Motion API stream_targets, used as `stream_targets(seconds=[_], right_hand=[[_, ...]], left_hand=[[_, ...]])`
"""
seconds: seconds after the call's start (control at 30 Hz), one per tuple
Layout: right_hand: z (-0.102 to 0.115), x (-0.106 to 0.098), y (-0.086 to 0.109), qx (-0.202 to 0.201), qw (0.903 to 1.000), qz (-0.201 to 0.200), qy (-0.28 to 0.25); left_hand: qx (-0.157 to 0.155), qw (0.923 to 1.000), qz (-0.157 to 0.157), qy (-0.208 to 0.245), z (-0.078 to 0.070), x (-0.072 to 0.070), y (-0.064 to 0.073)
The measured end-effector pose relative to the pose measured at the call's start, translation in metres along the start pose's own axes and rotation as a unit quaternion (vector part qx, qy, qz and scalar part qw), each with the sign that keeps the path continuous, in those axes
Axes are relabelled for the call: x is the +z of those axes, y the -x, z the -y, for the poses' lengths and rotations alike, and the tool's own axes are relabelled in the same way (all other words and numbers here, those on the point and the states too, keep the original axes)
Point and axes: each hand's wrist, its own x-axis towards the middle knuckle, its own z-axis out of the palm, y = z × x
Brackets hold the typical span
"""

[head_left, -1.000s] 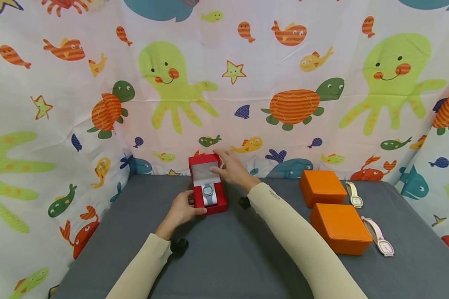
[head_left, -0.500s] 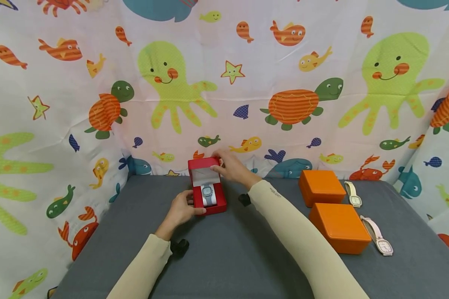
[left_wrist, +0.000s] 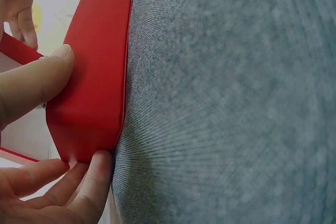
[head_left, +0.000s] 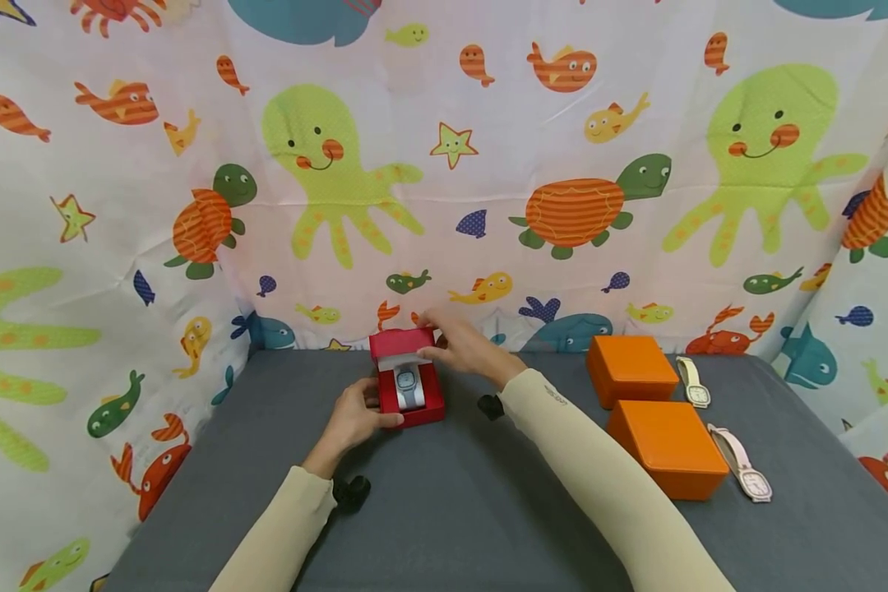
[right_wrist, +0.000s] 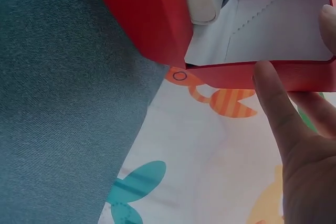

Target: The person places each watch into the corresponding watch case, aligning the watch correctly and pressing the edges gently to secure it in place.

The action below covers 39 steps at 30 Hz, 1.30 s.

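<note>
A red watch box stands on the grey table, its lid tilted partway down over a grey-blue watch wrapped on a white cushion. My left hand grips the base at its front left corner. In the left wrist view the thumb lies across the red front wall and the fingers press the side. At the lid's right edge is my right hand, holding it. The right wrist view shows the lid's white lining, one fingertip on the red rim, the thumb at the far edge and other fingers behind.
Two orange boxes stand to the right, one in front of the other. Beside them lie a pale yellow watch and a pale pink watch. A curtain printed with sea animals borders the table at the back and sides.
The lid has swung forward and down with my right hand, covering more of the lining and the cushion top. My left hand keeps its hold on the base.
</note>
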Motion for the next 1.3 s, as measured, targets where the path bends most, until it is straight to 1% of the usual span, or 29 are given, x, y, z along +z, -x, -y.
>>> stream_targets(seconds=[0.1,0.37,0.57,0.67,0.87,1.0,1.1,1.3], right_hand=[[0.000,0.001,0.005,-0.004,0.9999,0.007,0.008],[-0.005,0.008,0.017,-0.050,0.9987,0.006,0.011],[-0.006,0.014,0.028,-0.056,0.9980,0.016,0.023],[-0.006,0.018,0.032,-0.062,0.9970,0.017,0.042],[-0.010,0.030,0.041,-0.095,0.9920,0.016,0.081],[-0.013,0.036,0.045,-0.110,0.9900,0.004,0.089],[-0.015,0.039,0.048,-0.113,0.9893,-0.002,0.092],[-0.018,0.044,0.050,-0.104,0.9903,-0.002,0.092]], left_hand=[[0.002,1.0000,0.000,0.008,0.000,0.000,0.000],[0.012,0.9997,0.002,0.021,0.002,0.001,0.000],[0.011,0.9998,0.002,0.018,0.002,0.001,0.000],[0.009,0.9998,0.000,0.018,0.003,0.000,0.000],[0.001,0.9998,0.004,0.021,0.005,0.000,0.001],[-0.002,0.9996,0.006,0.027,0.004,-0.001,0.002],[-0.002,0.9996,0.008,0.028,0.004,0.000,0.002],[-0.008,0.9995,0.008,0.028,0.002,0.000,0.002]])
